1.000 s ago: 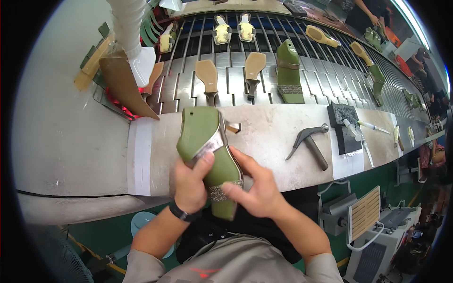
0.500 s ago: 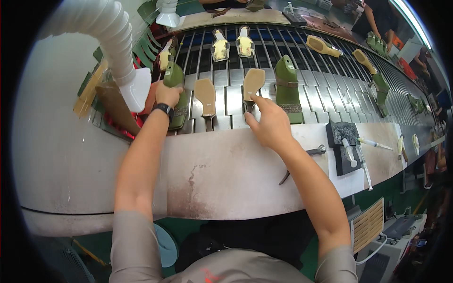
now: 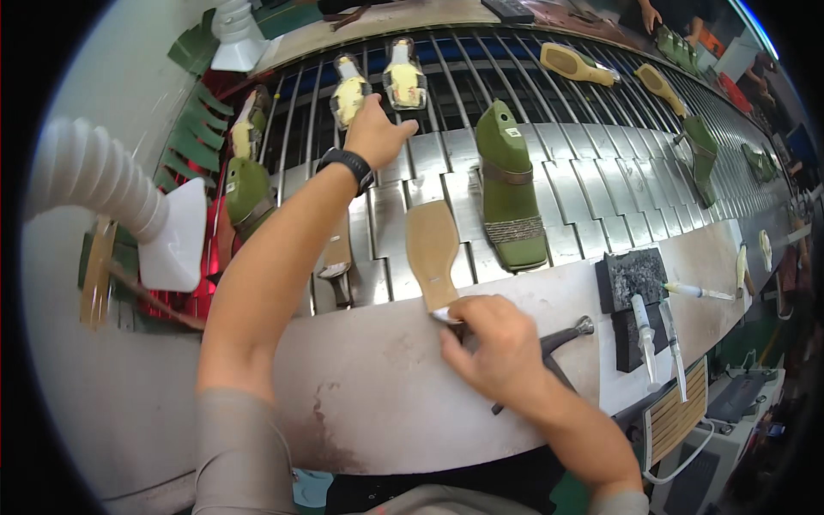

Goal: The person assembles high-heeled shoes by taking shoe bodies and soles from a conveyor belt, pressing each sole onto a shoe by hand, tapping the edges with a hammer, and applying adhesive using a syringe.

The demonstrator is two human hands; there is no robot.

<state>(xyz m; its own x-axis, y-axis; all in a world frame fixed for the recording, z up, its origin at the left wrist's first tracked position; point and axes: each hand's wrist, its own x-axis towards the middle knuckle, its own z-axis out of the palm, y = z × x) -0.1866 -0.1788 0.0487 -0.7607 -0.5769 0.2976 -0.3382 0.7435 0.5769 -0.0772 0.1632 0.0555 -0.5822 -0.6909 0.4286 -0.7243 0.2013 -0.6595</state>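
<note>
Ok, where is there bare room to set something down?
The worktop is bare this side of the tan sole, between left forearm and right hand. Conveyor slats are bare between the middle green shoe and the next green shoe rightward. It is crowded around the black block, syringes and hammer.

Indoors, strip light at upper right.
We note pale wall upper left, green floor at bottom edge, slatted wooden panel lower right.

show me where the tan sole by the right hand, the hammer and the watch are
tan sole (image 3: pixel 432 247), head view, middle of its flat face
hammer (image 3: pixel 565 336), head view, neck near its round end
watch (image 3: pixel 349 161), head view, its dark band
</note>
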